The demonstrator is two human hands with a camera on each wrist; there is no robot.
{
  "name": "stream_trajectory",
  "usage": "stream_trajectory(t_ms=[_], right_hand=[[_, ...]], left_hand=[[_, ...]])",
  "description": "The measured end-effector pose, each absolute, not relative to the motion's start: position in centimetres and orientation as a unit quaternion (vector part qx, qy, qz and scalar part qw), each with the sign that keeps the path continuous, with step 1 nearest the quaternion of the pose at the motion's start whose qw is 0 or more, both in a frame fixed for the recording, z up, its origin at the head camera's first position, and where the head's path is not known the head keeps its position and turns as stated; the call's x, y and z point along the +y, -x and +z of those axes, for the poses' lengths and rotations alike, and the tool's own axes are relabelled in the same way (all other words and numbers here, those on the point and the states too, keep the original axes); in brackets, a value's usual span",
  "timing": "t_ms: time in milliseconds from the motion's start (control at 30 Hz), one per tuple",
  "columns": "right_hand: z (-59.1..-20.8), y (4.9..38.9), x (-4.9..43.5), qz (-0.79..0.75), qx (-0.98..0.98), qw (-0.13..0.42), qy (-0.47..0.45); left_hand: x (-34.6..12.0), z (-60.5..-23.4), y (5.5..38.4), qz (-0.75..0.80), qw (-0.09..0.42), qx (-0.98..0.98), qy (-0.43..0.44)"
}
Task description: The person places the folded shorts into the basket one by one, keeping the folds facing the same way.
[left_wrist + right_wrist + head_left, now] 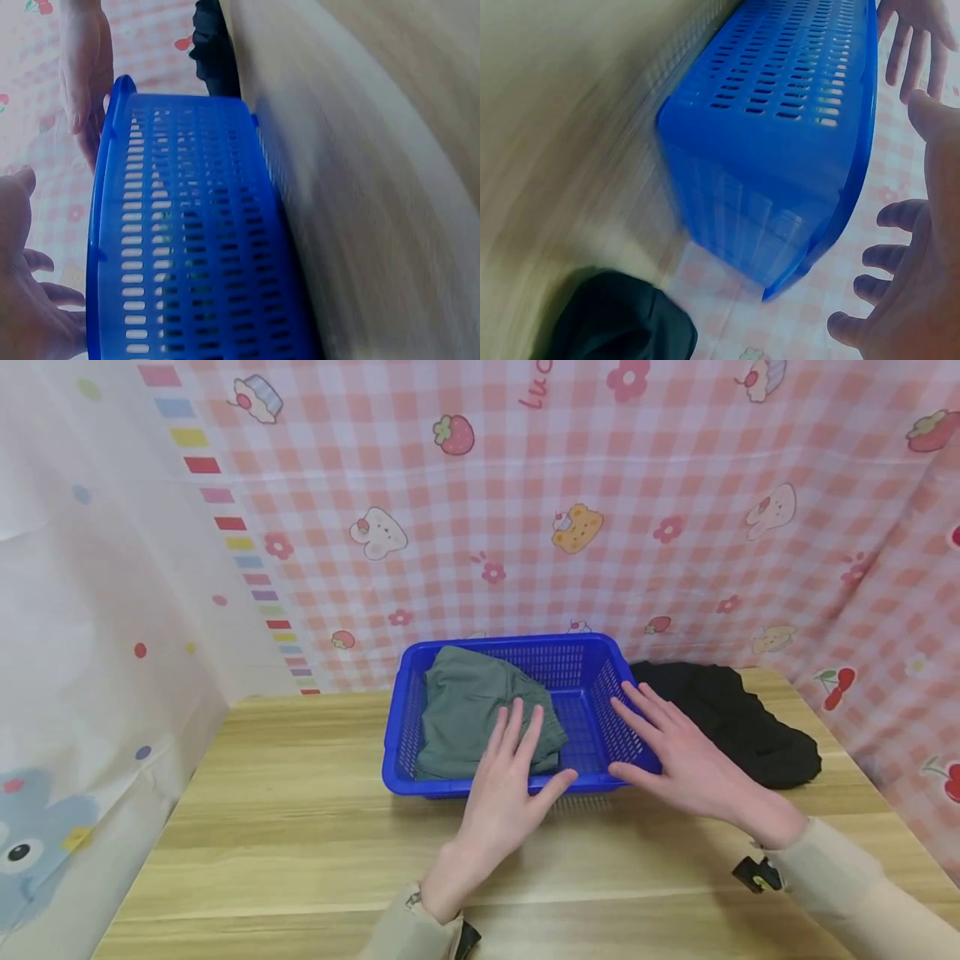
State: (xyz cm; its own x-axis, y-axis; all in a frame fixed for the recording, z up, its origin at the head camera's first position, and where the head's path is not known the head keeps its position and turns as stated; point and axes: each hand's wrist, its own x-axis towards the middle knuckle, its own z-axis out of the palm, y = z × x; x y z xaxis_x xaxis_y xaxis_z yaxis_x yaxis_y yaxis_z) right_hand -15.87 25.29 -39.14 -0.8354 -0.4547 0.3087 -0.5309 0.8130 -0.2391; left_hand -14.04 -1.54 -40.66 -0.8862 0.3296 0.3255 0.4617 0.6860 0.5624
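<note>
A blue plastic basket (397, 735) with slotted walls stands on the table. Folded inside its left part lies a grey-green garment (465, 702) with a gathered elastic edge. My left hand (506, 785) hovers over the basket's front rim, fingers straight and spread, overlapping the garment in the head view. Over the front right corner is my right hand (686, 756), its fingers also extended and holding nothing. Both wrist views show the hands above the level of the rim. A crumpled black garment (720, 718) lies on the table right of the basket, partly behind the right hand.
The light wooden table (285, 827) reaches out in front of and to the left of the basket. Behind it hangs a pink checked cloth (480, 527) with cartoon prints, continuing along the right side. A white printed curtain (112, 568) hangs at the left.
</note>
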Motion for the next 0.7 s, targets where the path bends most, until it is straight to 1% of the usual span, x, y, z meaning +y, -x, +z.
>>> stream_trajectory(t_ms=[367, 500, 700], right_hand=[[-39.6, 14.7, 28.8, 0.187, -0.95, 0.117, -0.22], [-39.8, 14.5, 30.4, 0.19, -0.951, 0.126, -0.208], [-40.4, 14.2, 32.4, 0.199, -0.953, 0.129, -0.189]], left_hand=[[0.7, -41.8, 13.4, -0.323, 0.118, -0.908, 0.239], [1.6, -41.5, 13.1, -0.315, 0.134, -0.906, 0.25], [3.1, -41.2, 13.0, -0.291, 0.138, -0.909, 0.265]])
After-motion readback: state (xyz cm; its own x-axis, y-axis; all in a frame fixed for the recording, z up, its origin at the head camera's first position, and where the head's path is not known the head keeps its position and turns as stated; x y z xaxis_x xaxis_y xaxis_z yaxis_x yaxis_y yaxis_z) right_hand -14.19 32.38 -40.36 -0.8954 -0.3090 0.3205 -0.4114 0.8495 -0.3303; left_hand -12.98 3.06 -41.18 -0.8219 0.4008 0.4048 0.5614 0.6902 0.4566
